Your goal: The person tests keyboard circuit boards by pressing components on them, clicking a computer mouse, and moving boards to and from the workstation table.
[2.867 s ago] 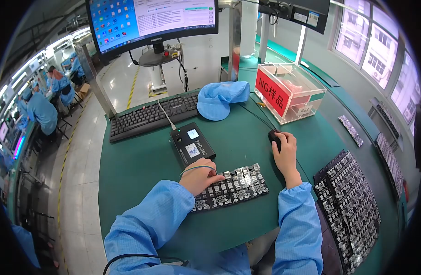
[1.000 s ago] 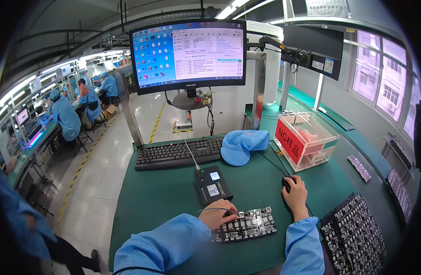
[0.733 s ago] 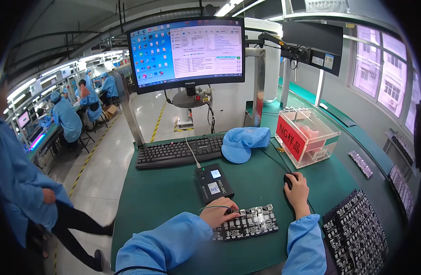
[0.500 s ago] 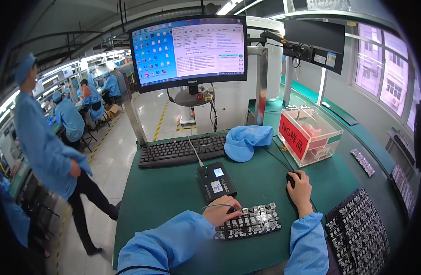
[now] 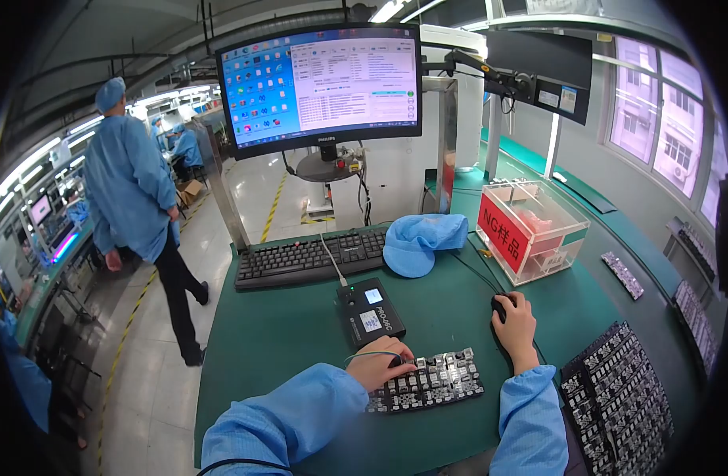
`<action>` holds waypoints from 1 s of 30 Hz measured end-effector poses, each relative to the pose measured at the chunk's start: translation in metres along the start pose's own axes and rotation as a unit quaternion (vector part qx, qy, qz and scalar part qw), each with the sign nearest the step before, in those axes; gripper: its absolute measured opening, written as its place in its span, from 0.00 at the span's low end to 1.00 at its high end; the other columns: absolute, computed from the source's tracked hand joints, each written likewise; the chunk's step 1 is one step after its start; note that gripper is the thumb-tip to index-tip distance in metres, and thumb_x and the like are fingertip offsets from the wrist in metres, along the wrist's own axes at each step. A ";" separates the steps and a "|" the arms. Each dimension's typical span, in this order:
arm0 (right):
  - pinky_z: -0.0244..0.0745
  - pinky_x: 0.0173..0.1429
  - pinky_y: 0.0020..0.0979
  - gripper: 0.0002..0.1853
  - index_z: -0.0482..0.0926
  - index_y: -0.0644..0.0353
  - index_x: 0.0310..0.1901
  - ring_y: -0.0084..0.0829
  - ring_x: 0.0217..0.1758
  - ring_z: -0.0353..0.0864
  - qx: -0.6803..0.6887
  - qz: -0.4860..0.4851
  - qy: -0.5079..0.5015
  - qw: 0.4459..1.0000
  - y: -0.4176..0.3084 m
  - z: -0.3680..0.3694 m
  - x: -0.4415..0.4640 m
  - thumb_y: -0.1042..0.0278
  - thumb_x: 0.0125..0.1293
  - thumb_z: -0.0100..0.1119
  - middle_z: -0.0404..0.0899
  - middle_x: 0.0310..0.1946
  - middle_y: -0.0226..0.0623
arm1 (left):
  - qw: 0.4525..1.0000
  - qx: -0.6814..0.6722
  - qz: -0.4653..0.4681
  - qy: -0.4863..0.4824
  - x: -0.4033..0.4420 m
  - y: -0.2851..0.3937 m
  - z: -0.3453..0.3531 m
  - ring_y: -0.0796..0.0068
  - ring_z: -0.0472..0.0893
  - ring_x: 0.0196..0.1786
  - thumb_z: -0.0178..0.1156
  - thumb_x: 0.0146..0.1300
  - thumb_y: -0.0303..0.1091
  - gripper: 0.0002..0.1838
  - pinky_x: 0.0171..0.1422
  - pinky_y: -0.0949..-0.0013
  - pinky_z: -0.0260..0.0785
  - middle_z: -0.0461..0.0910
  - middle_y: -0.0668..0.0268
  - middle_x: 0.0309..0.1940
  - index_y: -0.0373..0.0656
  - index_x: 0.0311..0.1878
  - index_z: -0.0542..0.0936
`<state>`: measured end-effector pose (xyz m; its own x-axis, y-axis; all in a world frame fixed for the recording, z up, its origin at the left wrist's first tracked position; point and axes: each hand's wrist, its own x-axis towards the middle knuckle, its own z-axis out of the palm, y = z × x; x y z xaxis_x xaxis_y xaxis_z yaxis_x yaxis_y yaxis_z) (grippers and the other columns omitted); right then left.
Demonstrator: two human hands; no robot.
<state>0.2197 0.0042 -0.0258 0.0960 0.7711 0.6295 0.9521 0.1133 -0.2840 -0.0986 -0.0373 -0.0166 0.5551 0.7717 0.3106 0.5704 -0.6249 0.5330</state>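
My left hand (image 5: 380, 363) lies over the left end of a panel of small circuit boards (image 5: 439, 382), its fingers closed round a small dark thing I cannot make out. A thin green band or wire crosses that wrist. Just above the hand sits a black box marked PRO-06C (image 5: 370, 313), with a lit display and a white cable. My right hand (image 5: 516, 325) is wrapped over a black mouse (image 5: 500, 308), whose cable runs up past a blue cloth cap (image 5: 424, 243).
A black keyboard (image 5: 312, 259) lies below the lit monitor (image 5: 320, 91). A clear box with a red label (image 5: 532, 230) stands at the back right. More board panels (image 5: 618, 401) lie at the right. A person in blue (image 5: 130, 182) is in the aisle at left.
The view has tilted up since the earliest frame, showing more of the room. A person in blue has come in at left and moved along the aisle. Both my hands keep their places.
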 end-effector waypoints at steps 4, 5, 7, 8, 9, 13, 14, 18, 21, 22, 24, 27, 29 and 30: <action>0.75 0.54 0.42 0.20 0.81 0.48 0.51 0.44 0.54 0.74 0.001 0.000 0.003 1.000 -0.003 -0.003 0.000 0.64 0.54 0.65 0.72 0.56 0.38 | 1.000 -0.006 -0.010 -0.002 0.000 0.003 -0.002 0.67 0.77 0.45 0.66 0.61 0.44 0.14 0.51 0.65 0.71 0.78 0.67 0.37 0.45 0.42 0.80; 0.72 0.57 0.43 0.22 0.79 0.48 0.53 0.44 0.55 0.73 0.001 -0.021 0.032 0.999 -0.005 -0.004 0.001 0.64 0.55 0.65 0.72 0.57 0.40 | 1.000 -0.005 -0.011 -0.001 0.000 0.003 -0.002 0.67 0.77 0.45 0.66 0.61 0.44 0.14 0.51 0.65 0.71 0.78 0.67 0.37 0.45 0.42 0.80; 0.69 0.60 0.43 0.24 0.77 0.50 0.56 0.45 0.57 0.72 0.012 -0.021 0.055 0.998 -0.005 -0.005 0.001 0.64 0.55 0.65 0.71 0.58 0.42 | 1.000 -0.005 -0.007 0.001 0.000 0.001 0.000 0.67 0.77 0.45 0.66 0.61 0.44 0.14 0.51 0.65 0.71 0.78 0.67 0.36 0.45 0.42 0.81; 0.65 0.63 0.43 0.27 0.74 0.52 0.59 0.45 0.58 0.71 0.023 -0.020 0.076 0.997 -0.004 -0.005 0.001 0.64 0.55 0.64 0.71 0.59 0.43 | 1.000 -0.007 -0.003 0.001 0.000 0.000 0.000 0.68 0.77 0.45 0.66 0.61 0.44 0.14 0.51 0.65 0.71 0.78 0.67 0.36 0.45 0.42 0.81; 0.65 0.63 0.43 0.27 0.74 0.52 0.59 0.45 0.58 0.71 0.023 -0.019 0.075 0.997 -0.003 -0.005 0.000 0.64 0.55 0.64 0.71 0.59 0.43 | 1.000 -0.007 -0.004 0.000 -0.001 0.001 0.000 0.68 0.77 0.45 0.66 0.61 0.44 0.14 0.51 0.65 0.71 0.78 0.67 0.36 0.45 0.42 0.81; 0.64 0.63 0.43 0.25 0.72 0.58 0.59 0.46 0.58 0.72 0.098 0.053 0.090 0.990 0.005 -0.005 -0.002 0.67 0.58 0.62 0.72 0.55 0.44 | 1.000 -0.004 -0.011 -0.002 -0.001 0.004 -0.002 0.68 0.77 0.45 0.66 0.61 0.44 0.14 0.51 0.66 0.71 0.78 0.67 0.36 0.45 0.42 0.81; 0.65 0.62 0.43 0.23 0.73 0.59 0.57 0.46 0.57 0.73 0.123 0.083 0.089 0.985 0.007 -0.005 -0.002 0.67 0.59 0.61 0.73 0.53 0.44 | 1.000 -0.004 -0.014 -0.005 0.000 0.003 -0.002 0.68 0.77 0.45 0.66 0.61 0.44 0.14 0.51 0.66 0.71 0.78 0.67 0.37 0.45 0.42 0.81; 0.70 0.58 0.40 0.20 0.73 0.62 0.56 0.45 0.53 0.75 0.163 0.102 0.106 0.976 0.027 0.009 -0.003 0.71 0.62 0.59 0.73 0.50 0.47 | 1.000 0.007 -0.006 0.003 -0.001 0.002 0.000 0.68 0.77 0.45 0.66 0.61 0.44 0.14 0.50 0.66 0.71 0.78 0.67 0.37 0.46 0.42 0.81; 0.72 0.57 0.38 0.19 0.73 0.62 0.55 0.44 0.51 0.76 0.223 0.148 0.069 0.961 0.028 0.009 -0.003 0.70 0.63 0.59 0.73 0.49 0.48 | 1.000 -0.004 -0.014 -0.004 -0.001 0.004 -0.002 0.68 0.77 0.45 0.66 0.62 0.45 0.14 0.51 0.66 0.71 0.77 0.67 0.37 0.46 0.42 0.81; 0.72 0.56 0.39 0.19 0.73 0.61 0.55 0.45 0.52 0.76 0.216 0.140 0.048 0.965 0.026 0.008 -0.004 0.68 0.63 0.60 0.73 0.50 0.47 | 1.000 -0.001 -0.013 -0.002 -0.001 0.004 -0.002 0.68 0.77 0.45 0.66 0.62 0.45 0.14 0.51 0.66 0.71 0.77 0.67 0.37 0.45 0.42 0.81; 0.73 0.57 0.39 0.19 0.74 0.60 0.55 0.47 0.52 0.77 0.205 0.131 0.022 0.970 0.027 0.010 -0.005 0.66 0.63 0.60 0.72 0.50 0.46 | 1.000 0.002 -0.010 -0.001 0.000 0.004 -0.002 0.68 0.77 0.45 0.66 0.62 0.45 0.14 0.50 0.66 0.71 0.77 0.67 0.36 0.45 0.42 0.81; 0.73 0.56 0.39 0.20 0.74 0.60 0.55 0.46 0.52 0.77 0.185 0.131 0.003 0.974 0.020 0.003 -0.005 0.65 0.62 0.61 0.71 0.52 0.45 | 1.000 -0.011 -0.014 -0.007 -0.001 0.005 -0.003 0.66 0.76 0.45 0.64 0.62 0.46 0.15 0.50 0.64 0.70 0.77 0.66 0.36 0.44 0.41 0.80; 0.73 0.57 0.39 0.21 0.74 0.60 0.55 0.47 0.52 0.77 0.183 0.139 -0.007 0.973 0.015 0.001 -0.006 0.65 0.61 0.62 0.71 0.52 0.45 | 1.000 -0.009 -0.013 -0.002 -0.001 0.007 -0.004 0.66 0.76 0.45 0.65 0.62 0.46 0.15 0.50 0.64 0.70 0.77 0.66 0.36 0.44 0.41 0.80; 0.73 0.57 0.40 0.21 0.74 0.60 0.55 0.47 0.53 0.76 0.183 0.146 -0.014 0.972 0.015 0.000 -0.004 0.65 0.61 0.63 0.70 0.53 0.45 | 1.000 -0.011 -0.011 0.000 0.000 0.006 -0.004 0.66 0.76 0.45 0.65 0.62 0.46 0.15 0.50 0.64 0.70 0.77 0.66 0.36 0.44 0.41 0.80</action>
<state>0.2340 0.0026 -0.0323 0.3348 0.8195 0.4651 0.7180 0.0978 -0.6891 -0.0971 -0.0409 -0.0103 0.5421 0.7857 0.2980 0.5701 -0.6044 0.5565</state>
